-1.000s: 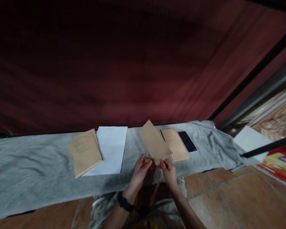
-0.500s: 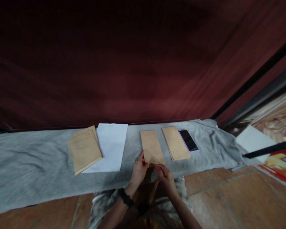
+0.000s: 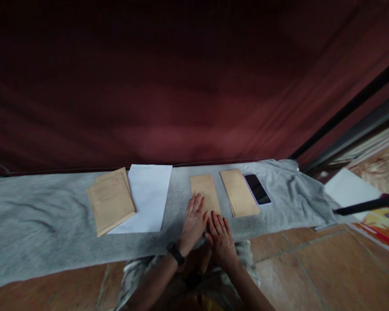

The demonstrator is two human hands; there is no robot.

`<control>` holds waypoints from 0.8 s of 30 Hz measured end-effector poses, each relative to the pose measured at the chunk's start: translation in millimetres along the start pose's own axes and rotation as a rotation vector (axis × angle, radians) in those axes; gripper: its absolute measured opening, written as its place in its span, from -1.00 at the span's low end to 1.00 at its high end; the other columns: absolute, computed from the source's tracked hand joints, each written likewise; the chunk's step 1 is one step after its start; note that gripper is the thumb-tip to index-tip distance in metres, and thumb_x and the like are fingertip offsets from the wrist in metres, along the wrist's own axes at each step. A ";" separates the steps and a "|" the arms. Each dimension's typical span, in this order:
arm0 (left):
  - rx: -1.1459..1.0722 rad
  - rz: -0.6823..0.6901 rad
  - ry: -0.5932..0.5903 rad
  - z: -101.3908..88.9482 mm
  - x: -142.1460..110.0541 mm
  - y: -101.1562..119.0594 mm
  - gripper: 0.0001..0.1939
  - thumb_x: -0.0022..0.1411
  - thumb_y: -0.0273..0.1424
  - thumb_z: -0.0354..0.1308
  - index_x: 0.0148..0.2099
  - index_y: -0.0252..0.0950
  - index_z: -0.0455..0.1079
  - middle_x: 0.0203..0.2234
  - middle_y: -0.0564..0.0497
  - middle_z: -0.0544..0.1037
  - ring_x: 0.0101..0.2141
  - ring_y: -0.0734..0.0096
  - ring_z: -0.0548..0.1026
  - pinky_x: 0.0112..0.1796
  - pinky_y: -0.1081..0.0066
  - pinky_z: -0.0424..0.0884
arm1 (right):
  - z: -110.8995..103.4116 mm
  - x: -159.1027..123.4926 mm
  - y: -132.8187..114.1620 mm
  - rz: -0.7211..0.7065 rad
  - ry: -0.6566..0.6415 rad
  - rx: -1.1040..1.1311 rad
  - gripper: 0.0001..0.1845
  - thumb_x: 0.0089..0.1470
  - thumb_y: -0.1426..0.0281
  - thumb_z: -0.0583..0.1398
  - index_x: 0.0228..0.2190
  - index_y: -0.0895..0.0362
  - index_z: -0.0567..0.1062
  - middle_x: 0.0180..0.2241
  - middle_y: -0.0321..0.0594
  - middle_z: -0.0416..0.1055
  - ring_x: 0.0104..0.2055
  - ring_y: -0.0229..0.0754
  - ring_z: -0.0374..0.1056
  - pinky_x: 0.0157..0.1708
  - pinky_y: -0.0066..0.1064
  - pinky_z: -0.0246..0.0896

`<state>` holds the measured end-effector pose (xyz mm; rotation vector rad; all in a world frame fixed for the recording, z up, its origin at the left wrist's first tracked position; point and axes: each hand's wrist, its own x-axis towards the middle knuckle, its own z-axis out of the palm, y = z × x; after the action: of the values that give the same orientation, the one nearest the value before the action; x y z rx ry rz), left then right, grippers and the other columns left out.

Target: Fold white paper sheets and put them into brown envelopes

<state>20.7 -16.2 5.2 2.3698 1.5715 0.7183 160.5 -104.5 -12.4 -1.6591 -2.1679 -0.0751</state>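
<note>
A brown paper envelope (image 3: 203,183) lies on the grey cloth in front of me. My left hand (image 3: 194,218) rests flat on its left side, fingers stretched out. My right hand (image 3: 221,236) lies flat over its near end, fingers extended and side by side. Together the hands cover the envelope's lower part. Just right of it is a small stack of brown envelopes (image 3: 240,192). To the left, larger brown envelopes (image 3: 110,201) overlap white paper sheets (image 3: 151,196).
A phone (image 3: 257,189) with a dark screen lies beside the right-hand stack. The grey cloth (image 3: 45,229) covers a long narrow surface against a dark red curtain (image 3: 168,108). At far right are a black bar (image 3: 369,204) and a red and yellow package (image 3: 382,222).
Both hands went from pinching at the envelope's near edge to lying flat on it with fingers stretched out. The left hand moved farther up the envelope.
</note>
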 end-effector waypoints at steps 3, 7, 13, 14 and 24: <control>0.060 0.038 -0.037 13.2 23.4 -3.4 -0.41 0.40 -0.32 -0.03 0.39 -0.45 0.09 0.37 -0.30 0.15 0.38 0.01 0.05 0.31 -0.03 0.07 | -1.9 1.0 0.7 -0.001 -0.028 -0.004 -0.35 0.36 0.25 0.06 0.38 0.11 0.06 0.37 -0.04 0.11 0.40 0.06 0.03 0.32 -0.01 0.02; 0.131 0.064 -0.067 23.2 52.3 -13.9 -0.39 0.44 -0.23 -0.10 0.41 -0.43 0.06 0.39 -0.26 0.12 0.39 0.09 0.01 0.34 0.01 -0.03 | -3.5 1.5 -1.4 0.010 -0.048 -0.006 -0.36 0.36 0.25 0.06 0.37 0.09 0.09 0.37 -0.05 0.10 0.40 0.06 0.04 0.31 -0.01 0.05; 0.246 0.002 -0.144 27.5 84.1 -24.5 -0.35 0.46 -0.14 -0.18 0.44 -0.40 0.02 0.42 -0.20 0.05 0.40 0.13 -0.02 0.35 0.09 -0.06 | -3.2 1.6 -5.1 0.050 -0.013 0.023 -0.37 0.36 0.23 0.07 0.37 0.07 0.10 0.38 -0.06 0.09 0.39 0.06 0.06 0.30 -0.01 0.06; 0.257 -0.006 -0.148 27.6 87.6 -24.9 -0.34 0.46 -0.13 -0.18 0.44 -0.40 0.02 0.42 -0.20 0.04 0.41 0.13 -0.03 0.36 0.09 -0.07 | -3.3 1.7 -4.9 0.051 -0.016 0.027 -0.36 0.36 0.22 0.07 0.37 0.07 0.09 0.38 -0.06 0.08 0.39 0.06 0.06 0.30 -0.01 0.06; 0.281 0.070 -0.136 25.9 82.5 -27.3 -0.32 0.45 -0.09 -0.13 0.44 -0.38 0.02 0.42 -0.23 0.04 0.41 0.08 -0.04 0.36 0.05 -0.10 | -2.4 0.3 -2.8 0.029 -0.041 0.014 -0.33 0.35 0.30 0.08 0.39 0.11 0.05 0.40 -0.02 0.00 0.42 0.09 0.00 0.30 0.01 0.09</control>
<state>37.5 72.3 -5.6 2.6185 1.6302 0.3576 158.5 -105.7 -9.6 -1.6979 -2.1678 -0.0175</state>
